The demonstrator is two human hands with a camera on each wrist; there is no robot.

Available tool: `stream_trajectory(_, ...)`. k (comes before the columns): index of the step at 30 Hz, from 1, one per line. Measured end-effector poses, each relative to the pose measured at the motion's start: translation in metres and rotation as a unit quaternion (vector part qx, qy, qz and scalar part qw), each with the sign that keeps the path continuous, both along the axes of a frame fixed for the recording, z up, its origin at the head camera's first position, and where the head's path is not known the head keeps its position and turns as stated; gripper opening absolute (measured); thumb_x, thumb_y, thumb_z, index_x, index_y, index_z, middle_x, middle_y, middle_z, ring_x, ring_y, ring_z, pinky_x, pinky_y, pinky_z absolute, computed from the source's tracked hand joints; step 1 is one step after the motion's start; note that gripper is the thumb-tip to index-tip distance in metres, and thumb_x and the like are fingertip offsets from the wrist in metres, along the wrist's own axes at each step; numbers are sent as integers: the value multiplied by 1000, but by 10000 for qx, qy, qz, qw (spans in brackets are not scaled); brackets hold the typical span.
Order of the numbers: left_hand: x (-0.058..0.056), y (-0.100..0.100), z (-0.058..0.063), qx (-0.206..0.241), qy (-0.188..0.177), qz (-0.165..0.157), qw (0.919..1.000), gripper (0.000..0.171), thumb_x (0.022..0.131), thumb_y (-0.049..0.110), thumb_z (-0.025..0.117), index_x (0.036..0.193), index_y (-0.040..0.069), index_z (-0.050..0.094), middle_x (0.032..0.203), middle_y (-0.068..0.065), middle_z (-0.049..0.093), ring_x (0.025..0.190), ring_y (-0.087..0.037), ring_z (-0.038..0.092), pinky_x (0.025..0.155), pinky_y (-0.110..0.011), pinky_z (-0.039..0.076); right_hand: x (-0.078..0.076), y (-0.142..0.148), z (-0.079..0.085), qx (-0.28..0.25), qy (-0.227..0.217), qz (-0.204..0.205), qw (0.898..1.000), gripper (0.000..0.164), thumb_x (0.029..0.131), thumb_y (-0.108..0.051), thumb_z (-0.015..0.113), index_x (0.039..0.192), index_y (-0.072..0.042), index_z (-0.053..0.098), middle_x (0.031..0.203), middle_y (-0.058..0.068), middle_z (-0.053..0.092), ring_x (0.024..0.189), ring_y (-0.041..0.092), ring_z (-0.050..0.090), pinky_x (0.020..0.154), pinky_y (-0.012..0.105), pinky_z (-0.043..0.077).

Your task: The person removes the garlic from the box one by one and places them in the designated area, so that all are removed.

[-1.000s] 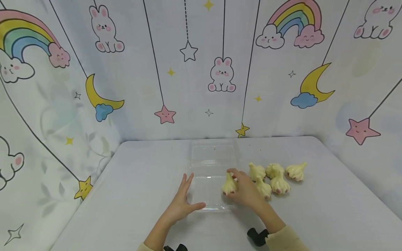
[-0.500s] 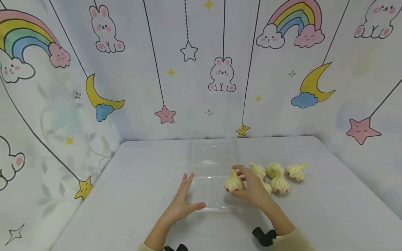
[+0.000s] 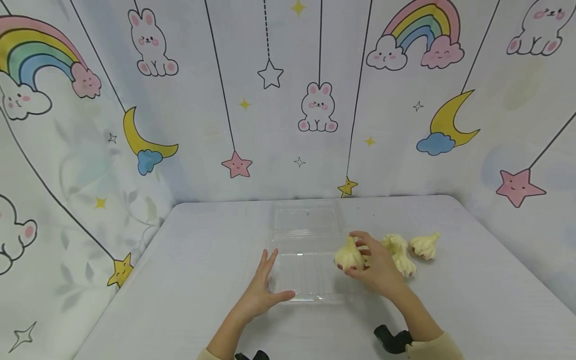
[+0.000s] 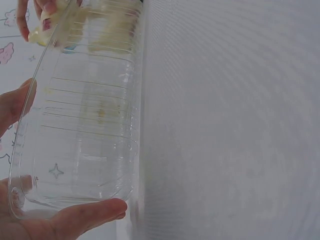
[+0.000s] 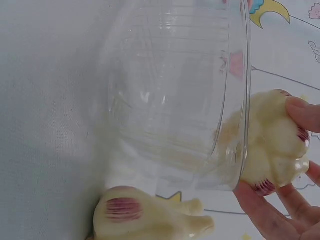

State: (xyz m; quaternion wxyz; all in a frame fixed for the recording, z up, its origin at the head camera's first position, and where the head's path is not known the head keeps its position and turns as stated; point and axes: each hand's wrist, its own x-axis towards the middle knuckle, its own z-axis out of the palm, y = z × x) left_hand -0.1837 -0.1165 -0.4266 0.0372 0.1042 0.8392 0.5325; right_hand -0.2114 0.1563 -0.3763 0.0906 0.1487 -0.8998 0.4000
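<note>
My right hand pinches a pale yellow garlic bulb between thumb and fingers. The bulb has purple marks at its base and its stem points up. It is at the right-hand rim of a clear plastic box; whether it touches that rim I cannot tell. My left hand stays at the box's near left corner, thumb along the front wall and fingers spread up the left side. In the left wrist view, the box shows no bulb inside its near part. Another garlic bulb lies beside the box.
Several more garlic bulbs stand at the right, among them a bulb partly behind my right hand and a separate one. The box's open lid lies flat toward the back. A patterned curtain hangs behind the white table.
My right hand has moved to the right with the garlic bulb, from over the box to its right rim, and now covers some of the other bulbs. My left hand has not moved.
</note>
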Motion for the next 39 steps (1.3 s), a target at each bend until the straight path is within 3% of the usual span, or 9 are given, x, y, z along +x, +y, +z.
stream_trajectory(6,1,0,1,49,-12,-20,10000,102,71,22,79,148,23,12,150,-19,-11,130,-51,14,96,-65,28,2,11,0,-94,144,-79,9998,71,64,-4,82,125,-11,46,108,19,55,95,40,58,65,37,56)
stream_trajectory(13,0,-1,-1,14,-46,-39,10000,101,72,22,79,148,21,12,150,-20,-12,130,-52,13,97,-63,28,5,17,5,-254,-138,-169,9994,71,67,-7,81,127,-12,43,113,20,51,100,41,56,69,40,56)
stream_trajectory(23,0,-1,-1,55,-31,-95,9999,101,72,21,78,148,18,12,150,-21,-13,130,-52,11,97,-63,27,9,29,11,-419,6,-156,9990,72,68,-7,80,129,-10,42,113,21,50,99,41,55,65,31,56)
stream_trajectory(39,0,0,0,-69,42,-44,10000,100,71,23,79,148,19,14,150,-21,-10,130,-52,11,96,-64,28,11,53,13,-445,-10,-315,9985,75,70,-8,79,132,-9,37,115,23,47,103,45,52,65,29,55)
